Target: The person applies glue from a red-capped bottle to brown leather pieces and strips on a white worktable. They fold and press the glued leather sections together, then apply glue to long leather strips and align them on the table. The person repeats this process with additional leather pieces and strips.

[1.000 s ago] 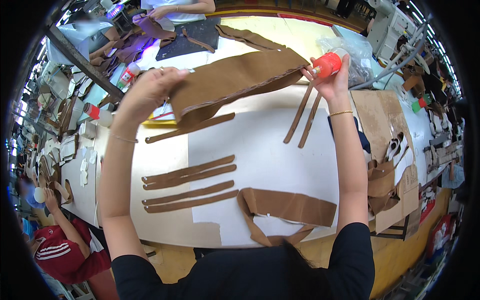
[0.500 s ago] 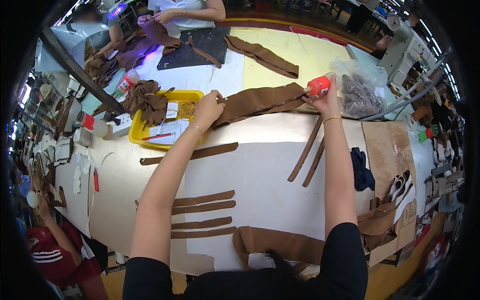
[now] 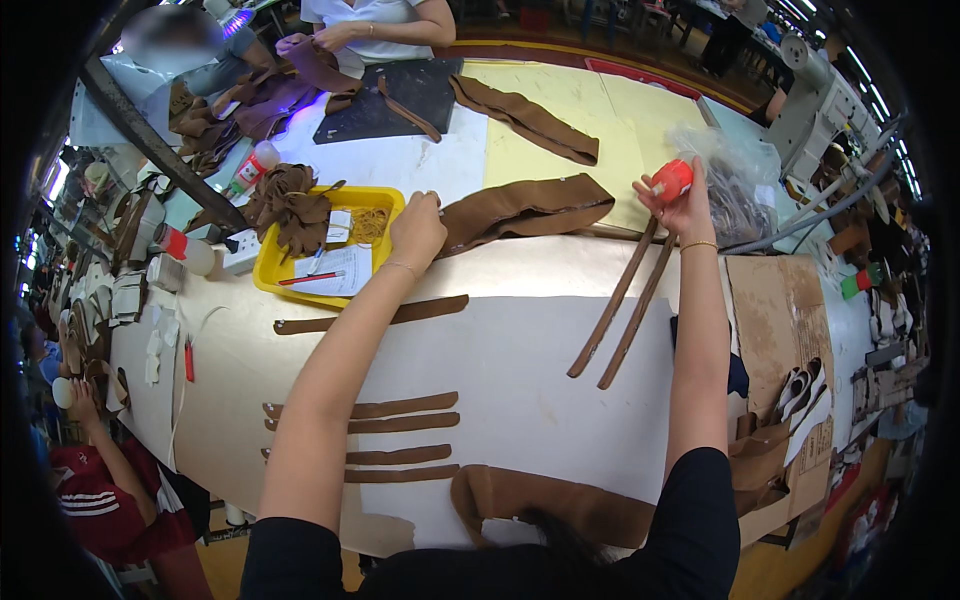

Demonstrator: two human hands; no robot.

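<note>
A long brown band point(image 3: 530, 210), folded over lengthwise with its edge parted toward the right end, lay across the far part of the desk point(image 3: 230, 350). The left hand point(image 3: 418, 228) was bunched at the band's left end, its fingers drawn together there, the back of the hand hiding part of the grip. The right hand point(image 3: 682, 212), apart from the band's right end, was turned palm up with its fingers curled around a red bottle point(image 3: 672, 180), the nozzle aimed leftward.

Just below the right hand, two slim brown strips point(image 3: 615, 310) slanted side by side over the desk; whether the hand touched their upper ends could not be told. A yellow tray point(image 3: 262, 270) sat left of the left hand, holding a brown bundle point(image 3: 290, 205), rubber bands point(image 3: 370, 222), a paper sheet point(image 3: 350, 265) and a red pencil point(image 3: 312, 278). Nearer the wearer, more brown strips point(image 3: 405, 405) lay in rows, partly under the left forearm, and a looped brown piece point(image 3: 560, 500) lay by the near edge.

Farther out were a clear plastic bag point(image 3: 735, 160) beyond the red bottle, a cardboard sheet point(image 3: 770, 290) at right, a second brown band point(image 3: 525, 115), and a dark board point(image 3: 390, 95) close to a co-worker point(image 3: 375, 35) in white, who handled brown material.
</note>
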